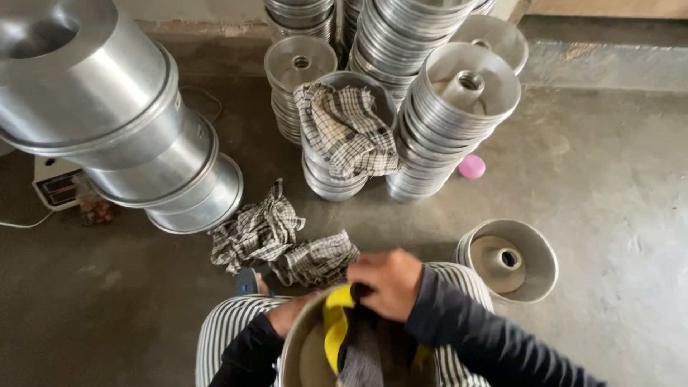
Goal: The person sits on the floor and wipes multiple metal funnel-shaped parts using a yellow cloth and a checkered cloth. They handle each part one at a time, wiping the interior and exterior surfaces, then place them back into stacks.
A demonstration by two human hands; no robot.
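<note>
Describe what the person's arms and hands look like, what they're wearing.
Both arms are covered by long, dark navy or black sleeves of plain fabric reaching to the wrists. The right hand is bare, with no glove, ring or watch showing. The left hand is bare too, though mostly hidden. Below the sleeves, striped black-and-white trousers cover the knees.

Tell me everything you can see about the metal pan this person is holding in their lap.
The pan is round, dull silver metal, probably aluminium, with a thin rolled rim. Only its upper left part shows; the rest runs off the bottom edge. It sits tilted between striped knees, open side facing up. The left hand grips its rim from outside. The right hand presses a yellow and dark grey cloth into its inside. Whether it has a centre tube cannot be seen.
</note>
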